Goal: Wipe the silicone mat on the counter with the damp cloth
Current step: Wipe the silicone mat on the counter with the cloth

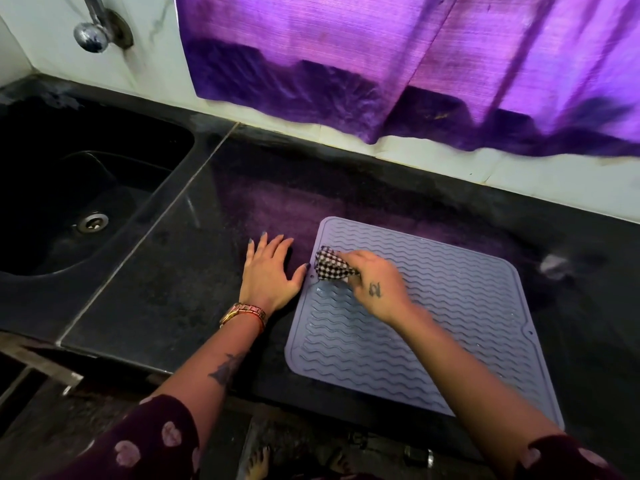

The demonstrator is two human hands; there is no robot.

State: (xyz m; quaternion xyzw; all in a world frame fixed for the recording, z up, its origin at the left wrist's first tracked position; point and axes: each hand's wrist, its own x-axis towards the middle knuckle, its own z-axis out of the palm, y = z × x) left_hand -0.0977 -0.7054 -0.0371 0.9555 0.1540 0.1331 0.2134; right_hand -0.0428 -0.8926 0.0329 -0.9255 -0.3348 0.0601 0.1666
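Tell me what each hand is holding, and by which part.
The right hand grips the bunched checkered cloth by its near end. The left hand holds nothing.

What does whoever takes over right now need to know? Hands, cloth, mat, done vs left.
Left hand: open, flat on the black counter just left of the mat, thumb tip at the mat's left edge.
Right hand: grips the bunched checkered cloth and presses it onto the mat's far-left corner.
Silicone mat: lavender, wavy-ribbed, lying flat on the counter to the right of the sink.
Done: wiping is under way; a wet sheen shows near the cloth, with small droplets scattered over the mat.
Left: how much is already wiped can't be judged from this view; safest to go over the whole mat, near and right parts included.
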